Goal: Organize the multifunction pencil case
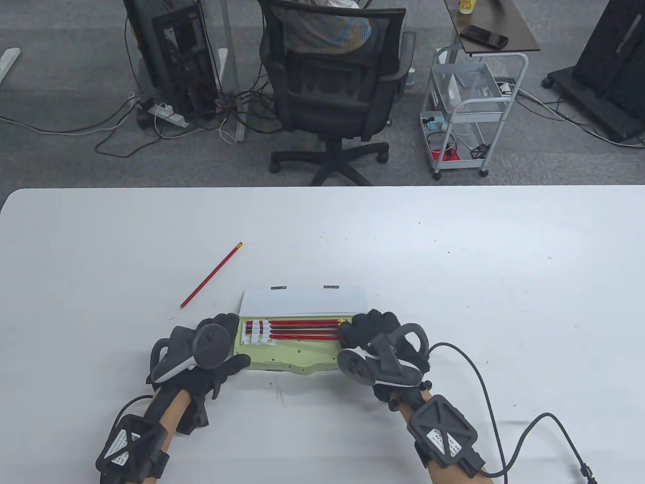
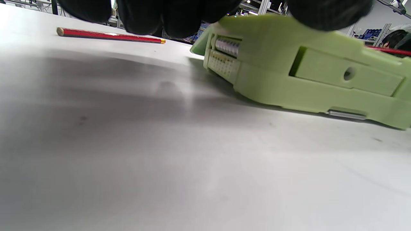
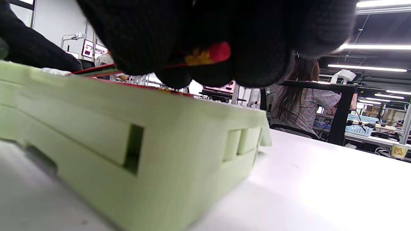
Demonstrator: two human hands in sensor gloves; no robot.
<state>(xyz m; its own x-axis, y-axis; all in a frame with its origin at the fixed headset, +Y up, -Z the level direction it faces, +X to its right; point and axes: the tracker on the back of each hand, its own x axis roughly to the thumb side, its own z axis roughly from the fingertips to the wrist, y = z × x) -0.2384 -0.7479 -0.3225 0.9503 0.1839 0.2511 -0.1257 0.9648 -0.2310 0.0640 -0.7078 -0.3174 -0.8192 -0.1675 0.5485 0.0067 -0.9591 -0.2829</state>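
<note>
At the table's (image 1: 453, 242) near edge, the left hand (image 1: 211, 348) grips the left end of an open green pencil case (image 1: 289, 360), thumb along its front. The right hand (image 1: 375, 335), fingers curled, pinches a red pencil (image 3: 205, 55) over the case's right end. A loose pencil (image 1: 211, 276) lies at 10 o'clock.

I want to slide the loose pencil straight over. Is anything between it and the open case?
No: in the table view only bare table separates the loose pencil from the case.
</note>
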